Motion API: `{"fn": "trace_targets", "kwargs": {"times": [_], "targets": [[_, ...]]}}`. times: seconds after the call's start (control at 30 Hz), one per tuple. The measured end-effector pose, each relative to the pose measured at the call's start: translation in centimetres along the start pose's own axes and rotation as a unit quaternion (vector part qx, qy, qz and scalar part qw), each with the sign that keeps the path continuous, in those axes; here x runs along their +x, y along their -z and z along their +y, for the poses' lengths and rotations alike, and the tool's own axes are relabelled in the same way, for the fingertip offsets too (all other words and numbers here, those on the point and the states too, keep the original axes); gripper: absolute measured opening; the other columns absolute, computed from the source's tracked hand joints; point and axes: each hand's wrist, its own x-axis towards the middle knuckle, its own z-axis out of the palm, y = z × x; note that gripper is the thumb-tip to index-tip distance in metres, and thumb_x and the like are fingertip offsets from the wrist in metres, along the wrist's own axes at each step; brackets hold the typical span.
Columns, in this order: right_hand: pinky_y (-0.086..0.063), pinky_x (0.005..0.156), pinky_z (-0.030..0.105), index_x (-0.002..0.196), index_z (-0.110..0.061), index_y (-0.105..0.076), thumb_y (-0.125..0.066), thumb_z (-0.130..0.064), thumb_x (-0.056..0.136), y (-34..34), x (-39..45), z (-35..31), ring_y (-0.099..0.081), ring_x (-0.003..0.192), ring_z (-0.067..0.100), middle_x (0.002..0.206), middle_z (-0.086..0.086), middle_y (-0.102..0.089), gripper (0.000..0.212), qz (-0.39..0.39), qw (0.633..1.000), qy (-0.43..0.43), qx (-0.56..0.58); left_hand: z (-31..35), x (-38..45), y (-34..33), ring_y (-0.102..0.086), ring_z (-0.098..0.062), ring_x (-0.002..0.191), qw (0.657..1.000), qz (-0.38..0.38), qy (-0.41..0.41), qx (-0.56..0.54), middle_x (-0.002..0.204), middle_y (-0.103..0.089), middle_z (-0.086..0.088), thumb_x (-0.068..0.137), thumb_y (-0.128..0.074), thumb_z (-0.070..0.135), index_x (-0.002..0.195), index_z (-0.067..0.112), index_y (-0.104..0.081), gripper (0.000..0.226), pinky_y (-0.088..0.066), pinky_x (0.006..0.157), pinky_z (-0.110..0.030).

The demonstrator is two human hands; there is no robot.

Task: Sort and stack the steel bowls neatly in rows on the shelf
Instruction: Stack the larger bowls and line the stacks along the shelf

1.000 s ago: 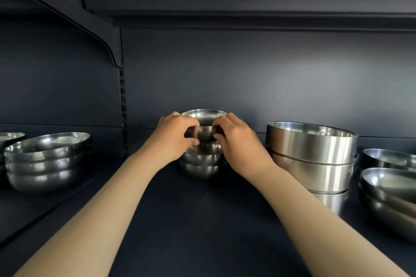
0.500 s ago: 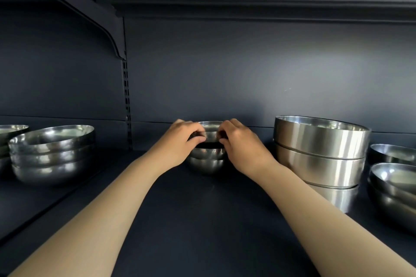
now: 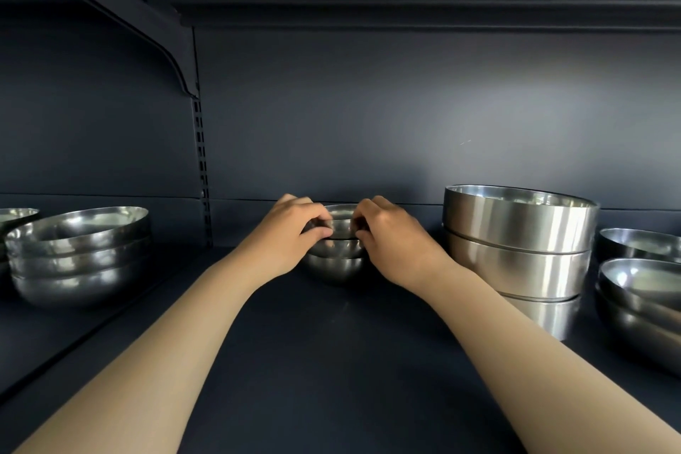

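At the back-centre of the dark shelf (image 3: 331, 361), left hand (image 3: 283, 236) and right hand (image 3: 394, 243) both pinch the top small round steel bowl (image 3: 341, 223) of a short stack; off-centre seating could tip it or jam it in the nest.

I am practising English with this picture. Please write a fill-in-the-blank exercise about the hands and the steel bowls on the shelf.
1. Both hands hold the top bowl of the ____ stack.
2. The left hand grips that bowl's ____ side.
3. The tall straight-sided bowls stand to the ____ of the right hand.
4. All bowls rest on a dark ____.

Missing words: small; left; right; shelf
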Motion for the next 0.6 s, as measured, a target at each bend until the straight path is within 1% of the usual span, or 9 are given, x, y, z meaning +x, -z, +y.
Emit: {"fn": "trace_targets", "kwargs": {"times": [0.17, 0.27, 0.37, 0.5, 0.6], "targets": [[-0.042, 0.081, 0.034, 0.109, -0.008, -0.053, -0.048, -0.013, 0.094, 0.1, -0.1, -0.1, -0.052, 0.100, 0.029, 0.111, 0.010, -0.053, 0.017, -0.008, 1.000, 0.002, 0.003, 0.1, -0.1, 0.1, -0.039, -0.010, 0.105, 1.000, 0.005, -0.008, 0.007, 0.098, -0.058, 0.006, 0.091, -0.058, 0.020, 0.101, 0.015, -0.066, 0.014, -0.024, 0.080, -0.016], [-0.042, 0.082, 0.035, 0.110, -0.008, -0.053, -0.048, -0.014, 0.094, 0.1, -0.1, -0.1, -0.052, 0.101, 0.029, 0.111, 0.010, -0.053, 0.017, -0.013, 1.000, 0.003, 0.001, 0.2, -0.3, 0.3, -0.039, -0.010, 0.107, 1.000, 0.006, -0.007, 0.009, 0.101, -0.059, 0.004, 0.091, -0.058, 0.020, 0.103, 0.015, -0.066, 0.016, -0.024, 0.081, -0.016], [-0.041, 0.081, 0.034, 0.111, -0.008, -0.053, -0.048, -0.015, 0.094, 0.1, -0.2, -0.2, -0.052, 0.101, 0.030, 0.112, 0.010, -0.052, 0.018, -0.014, 1.000, 0.005, -0.005, 0.3, -0.3, 0.3, -0.038, -0.011, 0.109, 1.000, 0.008, -0.010, 0.016, 0.102, -0.059, 0.003, 0.091, -0.057, 0.021, 0.107, 0.016, -0.065, 0.018, -0.022, 0.081, -0.013], [-0.041, 0.080, 0.033, 0.111, -0.009, -0.053, -0.052, -0.015, 0.093, 0.3, -0.3, -0.3, -0.054, 0.100, 0.030, 0.112, 0.009, -0.051, 0.020, 0.002, 1.000, 0.014, -0.006, 0.8, -0.2, 0.3, -0.038, -0.008, 0.109, 0.999, 0.033, -0.022, 0.008, 0.101, -0.059, 0.007, 0.089, -0.061, 0.022, 0.109, 0.018, -0.066, 0.021, -0.022, 0.082, -0.011], [-0.037, 0.077, 0.027, 0.115, -0.009, -0.052, -0.054, -0.015, 0.091, 0.8, -0.5, -0.7, -0.053, 0.101, 0.029, 0.113, 0.008, -0.050, 0.025, 0.025, 0.999, 0.028, -0.014, 1.3, -0.3, 0.3, -0.038, -0.007, 0.108, 0.997, 0.058, -0.041, 0.012, 0.100, -0.058, 0.008, 0.086, -0.065, 0.022, 0.107, 0.018, -0.066, 0.022, -0.023, 0.082, -0.012]]}}
